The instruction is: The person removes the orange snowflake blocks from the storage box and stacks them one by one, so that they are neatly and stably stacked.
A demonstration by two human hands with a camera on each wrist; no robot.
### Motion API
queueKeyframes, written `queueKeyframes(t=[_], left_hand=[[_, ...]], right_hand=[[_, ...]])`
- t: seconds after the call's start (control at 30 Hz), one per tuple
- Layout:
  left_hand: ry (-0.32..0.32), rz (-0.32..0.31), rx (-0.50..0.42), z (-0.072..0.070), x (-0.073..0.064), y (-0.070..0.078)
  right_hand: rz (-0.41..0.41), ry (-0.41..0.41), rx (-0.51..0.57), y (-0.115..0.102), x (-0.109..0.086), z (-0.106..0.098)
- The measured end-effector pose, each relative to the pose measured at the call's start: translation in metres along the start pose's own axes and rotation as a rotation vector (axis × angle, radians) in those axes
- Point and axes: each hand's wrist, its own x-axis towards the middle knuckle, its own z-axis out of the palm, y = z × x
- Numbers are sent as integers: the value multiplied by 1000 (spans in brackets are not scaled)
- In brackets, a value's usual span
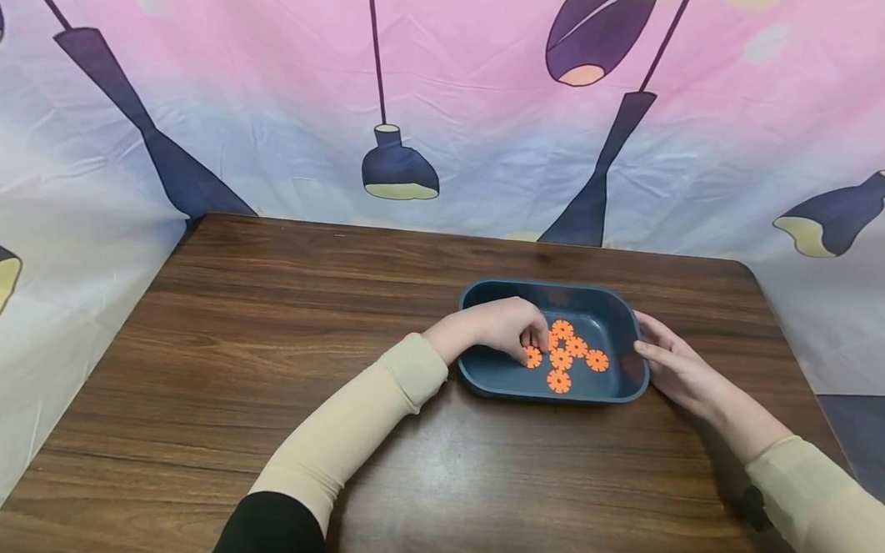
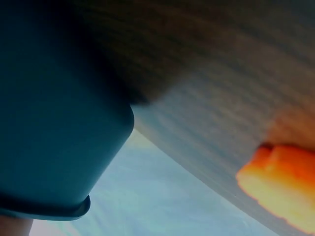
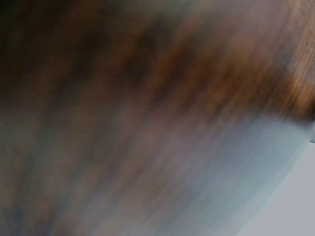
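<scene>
Several orange notched discs [image 1: 560,381] lie in the blue tray [image 1: 597,331]; my left hand [image 1: 511,323] curls its fingers round one, and my right hand [image 1: 678,372], fingers extended, braces the tray, probably against sliding.

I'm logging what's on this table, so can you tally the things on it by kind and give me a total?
Orange notched discs: at least 7, as they overlap and the left hand may hide more
Dark blue tray: 1
Total: at least 8, not counting the hands
</scene>
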Motion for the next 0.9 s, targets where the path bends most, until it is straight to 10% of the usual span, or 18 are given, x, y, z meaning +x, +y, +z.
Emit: queueKeyframes(t=[0.9], left_hand=[[35, 0, -2, 0, -4, 3]], right_hand=[[-36, -23, 37, 1, 0, 1]])
